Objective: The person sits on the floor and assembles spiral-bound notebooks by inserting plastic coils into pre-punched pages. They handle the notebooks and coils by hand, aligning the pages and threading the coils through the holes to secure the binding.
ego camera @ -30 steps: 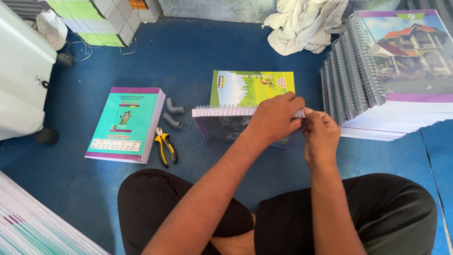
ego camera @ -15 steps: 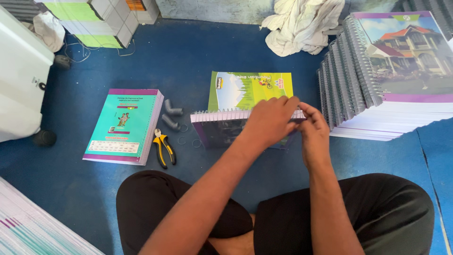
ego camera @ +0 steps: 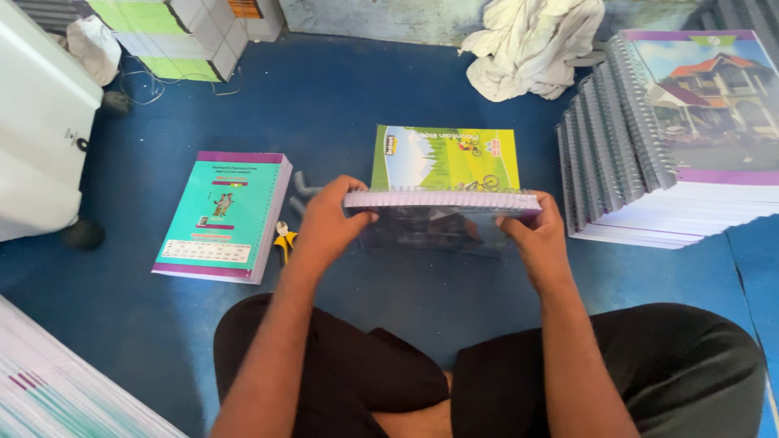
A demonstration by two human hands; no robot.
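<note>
Now the left hand [ego camera: 329,223] and right hand [ego camera: 535,235] are clamped on the two ends of a spiral notebook [ego camera: 442,219], held just above the blue floor [ego camera: 365,97]; it looks stiff and light, best gripped by its ends.

A blue floor [ego camera: 341,105] fills the room, sunlit at 12 o'clock below a grey wall [ego camera: 365,16].
</note>
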